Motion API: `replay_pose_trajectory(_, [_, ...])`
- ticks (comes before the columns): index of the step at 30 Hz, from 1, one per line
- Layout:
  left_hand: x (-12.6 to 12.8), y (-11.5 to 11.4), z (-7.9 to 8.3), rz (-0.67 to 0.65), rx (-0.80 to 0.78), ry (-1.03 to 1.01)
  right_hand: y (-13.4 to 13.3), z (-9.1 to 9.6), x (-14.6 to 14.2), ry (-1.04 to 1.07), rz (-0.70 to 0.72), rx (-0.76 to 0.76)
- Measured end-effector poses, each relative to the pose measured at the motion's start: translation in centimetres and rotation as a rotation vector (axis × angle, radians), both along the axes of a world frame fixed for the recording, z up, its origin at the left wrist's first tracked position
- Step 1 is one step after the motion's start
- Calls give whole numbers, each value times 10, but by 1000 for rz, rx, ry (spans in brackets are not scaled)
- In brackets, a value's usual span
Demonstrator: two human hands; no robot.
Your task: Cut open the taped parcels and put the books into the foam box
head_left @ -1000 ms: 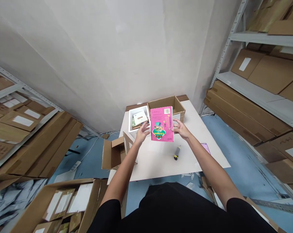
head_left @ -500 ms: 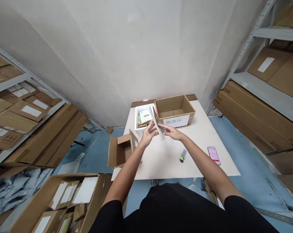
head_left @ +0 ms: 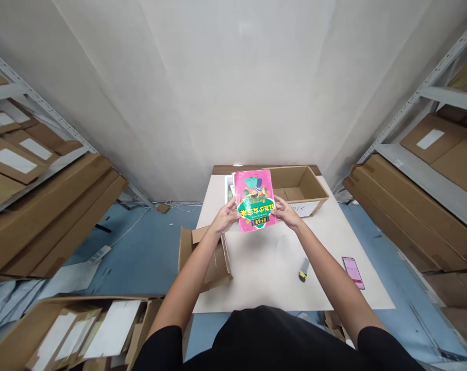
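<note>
A pink picture book [head_left: 254, 186] is held up above the table, its cover facing me and its printed characters upside down. My left hand [head_left: 224, 218] grips its left edge, and my right hand [head_left: 286, 212] grips the right edge. Behind the book stand a white bin [head_left: 229, 185], mostly hidden, and an open cardboard box [head_left: 314, 193] with a white label. Below my left hand, an opened carton [head_left: 218, 257] sits at the table's left edge.
On the white table [head_left: 260, 278] lie a box cutter [head_left: 303, 270] and a phone [head_left: 353, 272]. A large carton of parcels [head_left: 144, 330] stands at lower left. Shelves with cardboard boxes flank both sides, the right shelf [head_left: 430, 159] among them.
The book, edge-on and slanted between my hands before, has been turned so its pink cover faces me. Both hands now hold its side edges. My view has shifted slightly.
</note>
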State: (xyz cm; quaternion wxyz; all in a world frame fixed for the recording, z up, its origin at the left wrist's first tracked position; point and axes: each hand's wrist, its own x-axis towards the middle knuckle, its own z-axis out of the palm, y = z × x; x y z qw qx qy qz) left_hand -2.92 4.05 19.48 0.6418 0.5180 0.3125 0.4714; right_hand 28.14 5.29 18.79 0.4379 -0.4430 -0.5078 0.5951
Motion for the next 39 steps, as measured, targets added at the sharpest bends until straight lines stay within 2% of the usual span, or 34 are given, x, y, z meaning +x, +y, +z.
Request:
replay_pose_trajectory(6, [-48,53,-34,110,-118,119,15,1,-28,77,69,-80])
replay_pose_trajectory(12, [-72,79,-59,64,-161,73,37,-2,-42,48,82,-96])
replay_pose_trajectory(17, [-79,107,-58,102,-161,58,84,2,-56,-63,53,-67])
replay_pose_trajectory(20, [-80,133,-50,236,-150,127,117,6,-64,-119,-75,-60])
replay_pose_trajectory(23, [-82,148,-44,428,-134,305,129,1,-62,-169,-234,-58])
replay_pose_trajectory(25, [-81,145,-44,517,-83,425,121,-10,-52,-174,-249,-52])
replay_pose_trajectory(27, [-75,130,-46,534,8,500,103,-28,-39,-170,-226,-45])
replay_pose_trajectory(30, [-54,100,-50,475,131,562,66,-58,-15,-201,-221,-38])
replay_pose_trajectory(33, [-23,75,-59,398,164,615,29,-90,14,-244,-250,-11])
replay_pose_trajectory(36, [15,57,-84,306,160,665,-7,-127,47,-297,-282,-26])
replay_pose_trajectory(39, [57,33,-130,170,92,746,-48,-170,78,-362,-260,-166])
